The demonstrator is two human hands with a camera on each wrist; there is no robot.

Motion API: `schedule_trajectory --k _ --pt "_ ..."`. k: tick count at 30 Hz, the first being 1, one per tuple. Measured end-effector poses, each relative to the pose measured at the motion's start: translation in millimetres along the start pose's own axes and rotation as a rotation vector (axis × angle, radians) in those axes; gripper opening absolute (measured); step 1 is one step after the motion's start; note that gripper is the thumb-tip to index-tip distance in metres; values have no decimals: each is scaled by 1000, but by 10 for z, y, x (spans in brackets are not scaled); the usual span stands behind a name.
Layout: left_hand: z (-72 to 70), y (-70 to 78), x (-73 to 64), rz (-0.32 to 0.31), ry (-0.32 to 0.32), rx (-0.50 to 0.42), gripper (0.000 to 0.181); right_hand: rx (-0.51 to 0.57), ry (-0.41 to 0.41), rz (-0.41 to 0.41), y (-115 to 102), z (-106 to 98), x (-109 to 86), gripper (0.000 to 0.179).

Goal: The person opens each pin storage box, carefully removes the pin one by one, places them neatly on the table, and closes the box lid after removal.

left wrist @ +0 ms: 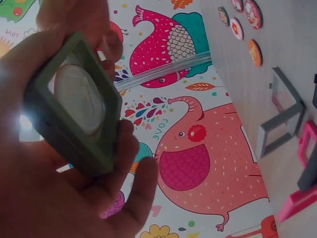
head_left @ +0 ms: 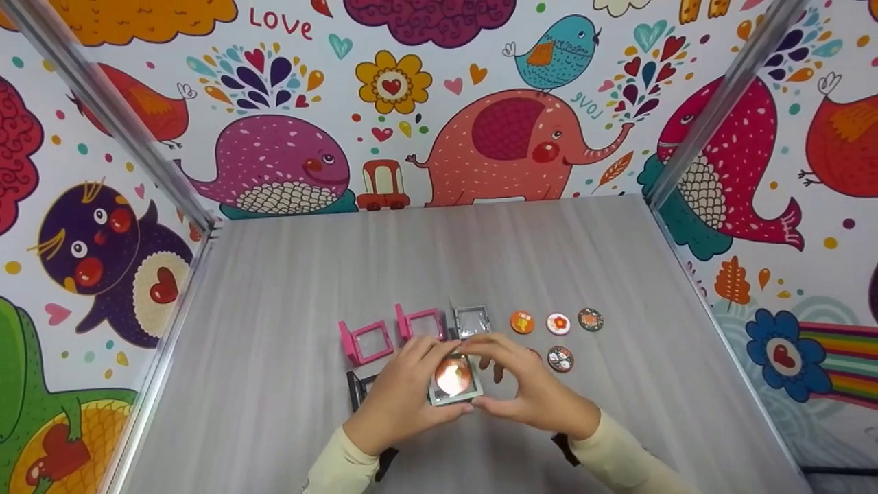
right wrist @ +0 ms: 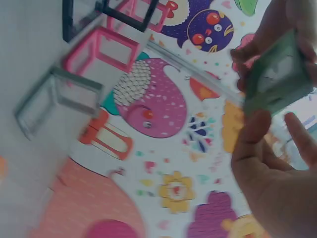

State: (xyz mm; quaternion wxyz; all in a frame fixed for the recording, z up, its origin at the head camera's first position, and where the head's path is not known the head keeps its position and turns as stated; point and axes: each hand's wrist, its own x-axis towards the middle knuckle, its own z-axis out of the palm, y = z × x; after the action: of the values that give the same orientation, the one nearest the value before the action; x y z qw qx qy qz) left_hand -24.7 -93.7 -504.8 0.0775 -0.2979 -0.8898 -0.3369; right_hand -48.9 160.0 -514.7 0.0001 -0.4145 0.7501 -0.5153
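Between both hands, raised off the table, is a square grey-green display frame (head_left: pixel 455 399) with clear panes. A round badge (head_left: pixel 453 377) sits within it, its face washed out by glare. My left hand (head_left: pixel 401 394) grips the frame's left side, thumb at the near edge and fingers at the far edge. On the right side, my right hand (head_left: pixel 531 387) holds the frame by the edges with thumb and forefinger; its other fingers are bent in the air. In the left wrist view the frame (left wrist: pixel 106 153) looks folded together, tilted, with the round badge (left wrist: pixel 79 99) showing pale.
Behind the hands stand two pink frames (head_left: pixel 374 355) and a grey frame (head_left: pixel 472 336), opened out. A black frame (head_left: pixel 354 391) is partly behind my left hand. To the right lie several round badges (head_left: pixel 558 323), one partly hidden by my right hand. Printed walls enclose the table (head_left: pixel 274 274).
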Motion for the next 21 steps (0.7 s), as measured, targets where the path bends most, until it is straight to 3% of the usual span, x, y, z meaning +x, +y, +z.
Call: schedule_trajectory --k 3,6,9,14,21 --pt "7 32 32 -20 25 -37 78 468 35 180 112 73 -58 50" --pt "41 60 64 -2 43 -27 76 963 34 353 192 199 -118 45" --pt "75 74 91 27 49 -1 75 1265 16 412 238 346 -140 42" --pt "110 105 133 -8 44 -8 74 1485 66 362 274 496 -126 40" --pt "123 143 179 -66 46 -39 76 1605 102 328 317 578 -112 46"
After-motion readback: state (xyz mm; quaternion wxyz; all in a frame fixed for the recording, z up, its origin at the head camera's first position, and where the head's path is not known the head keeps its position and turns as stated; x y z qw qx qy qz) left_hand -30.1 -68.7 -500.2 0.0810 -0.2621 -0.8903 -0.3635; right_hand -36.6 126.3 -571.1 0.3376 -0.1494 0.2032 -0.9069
